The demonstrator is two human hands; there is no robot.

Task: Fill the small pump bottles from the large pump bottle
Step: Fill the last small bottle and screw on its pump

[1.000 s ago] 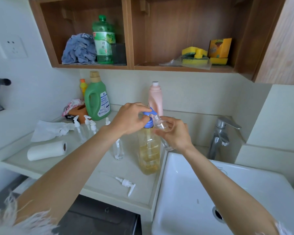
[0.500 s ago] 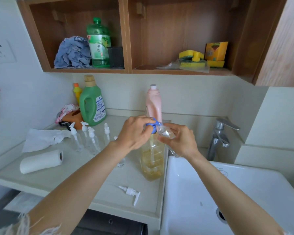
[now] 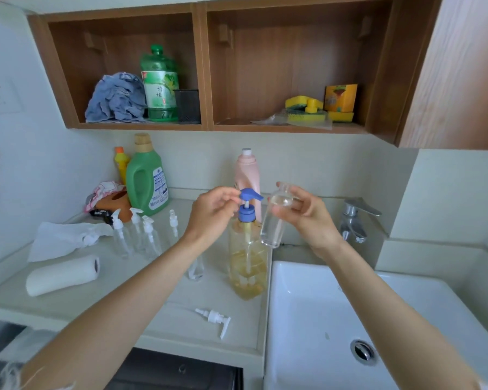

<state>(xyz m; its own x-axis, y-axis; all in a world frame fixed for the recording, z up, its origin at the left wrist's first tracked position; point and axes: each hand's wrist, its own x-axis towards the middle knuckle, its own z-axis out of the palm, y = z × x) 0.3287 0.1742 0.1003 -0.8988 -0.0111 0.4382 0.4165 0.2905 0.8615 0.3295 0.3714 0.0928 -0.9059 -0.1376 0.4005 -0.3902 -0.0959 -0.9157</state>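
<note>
left of the big bottle (image 3: 248, 257): four capped small bottles (image 3: 137, 235), one uncapped (image 3: 196, 267), one loose pump (image 3: 215, 319), one paper roll (image 3: 62, 275). right of it: one held small bottle (image 3: 273, 220), one tap (image 3: 354, 220).

green bottle (image 3: 159, 85) label: "柠檬"

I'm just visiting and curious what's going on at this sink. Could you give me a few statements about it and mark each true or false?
1. The right hand holds a small clear bottle with no pump on it. True.
2. The big bottle of yellowish liquid has a red pump. False: its pump is blue.
3. A loose white pump lies on the counter. True.
4. The left hand rests on the paper towel roll. False: it is at the blue pump.
5. The green jug stands in the sink. False: it stands on the counter.
</note>
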